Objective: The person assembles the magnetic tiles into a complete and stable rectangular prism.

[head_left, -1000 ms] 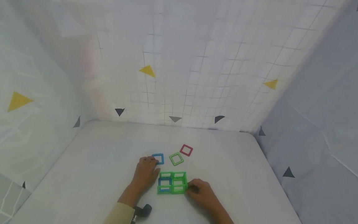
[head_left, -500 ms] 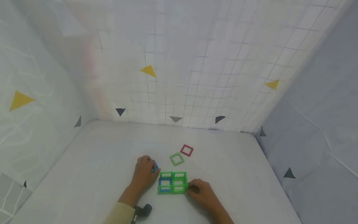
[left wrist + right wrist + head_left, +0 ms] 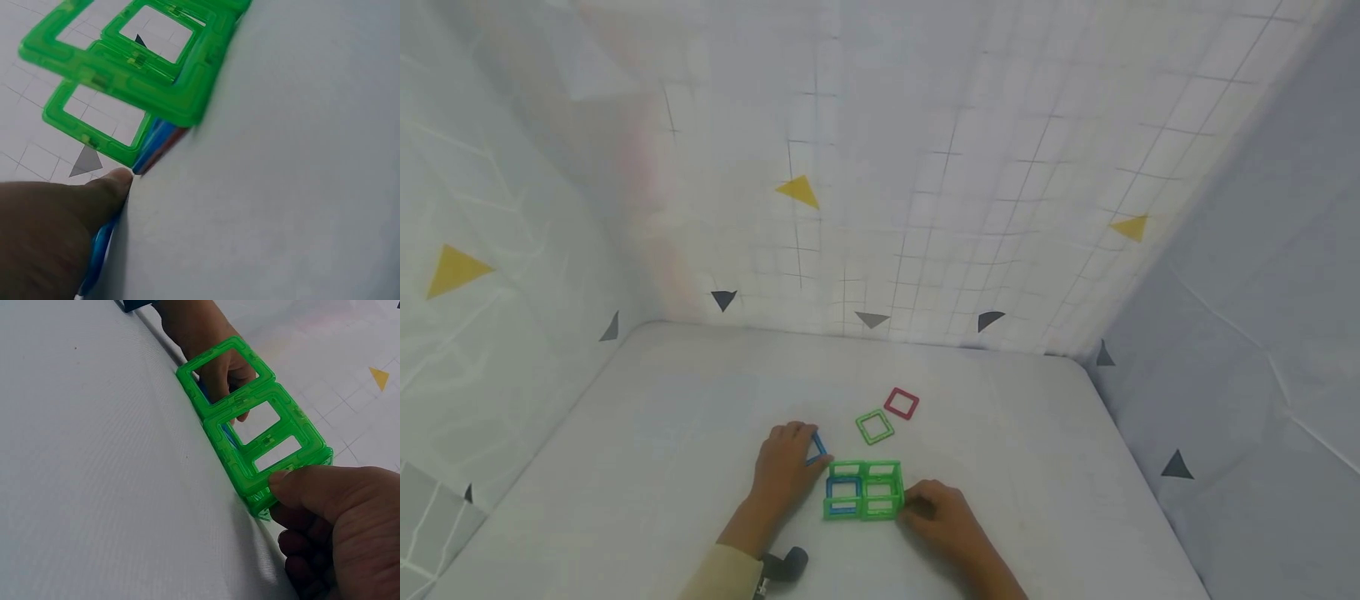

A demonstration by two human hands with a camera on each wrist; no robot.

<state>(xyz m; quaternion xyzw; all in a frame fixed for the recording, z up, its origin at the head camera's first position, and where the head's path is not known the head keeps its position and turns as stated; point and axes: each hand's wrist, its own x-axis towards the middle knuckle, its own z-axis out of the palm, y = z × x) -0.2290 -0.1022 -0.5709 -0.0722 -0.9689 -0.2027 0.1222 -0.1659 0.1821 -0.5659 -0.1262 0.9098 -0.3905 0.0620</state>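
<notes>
A low box of green square magnetic tiles (image 3: 880,500) stands on the table, with a blue tile (image 3: 844,478) in its left floor. My right hand (image 3: 942,518) pinches the box's right end between thumb and fingers; in the right wrist view the thumb (image 3: 284,478) overlaps the corner of a green wall. Left of the box, my left hand (image 3: 784,468) holds a loose blue square magnetic tile (image 3: 821,442), mostly covered by the fingers. In the left wrist view, that blue tile (image 3: 98,256) shows below the thumb, whose tip is right at the box's open left end.
Behind the box, a loose green square tile (image 3: 868,414) and a red square tile (image 3: 907,393) lie on the white table (image 3: 1037,467). A black device (image 3: 788,565) sits by the left wrist. Pale fabric walls (image 3: 880,167) enclose the table's back and sides.
The left hand has picked up the loose blue tile from behind the box's left corner and drawn it nearer the box's left end. The right hand and the box stay put.
</notes>
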